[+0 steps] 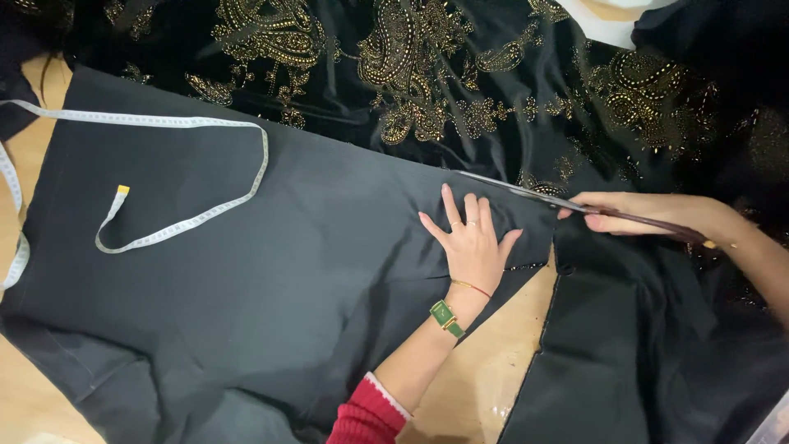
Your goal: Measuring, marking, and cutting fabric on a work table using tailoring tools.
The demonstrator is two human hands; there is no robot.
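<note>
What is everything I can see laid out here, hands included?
plain fabric: one, dark grey-black, spread across the middle and left of the table
patterned fabric: one, black with gold paisley, along the top and under the plain piece
tape measure: one, white with a yellow tip, looped on the plain fabric at left
scissors: one pair, silver blades with dark handles, at the fabric edge right of centre
table: one, light wood, showing at bottom centre and the left edge
wristwatch: one, green, on the left wrist
sleeve: one, red, at the bottom
left hand: one, flat on the plain fabric, fingers spread
right hand: one, holding the scissors
</note>
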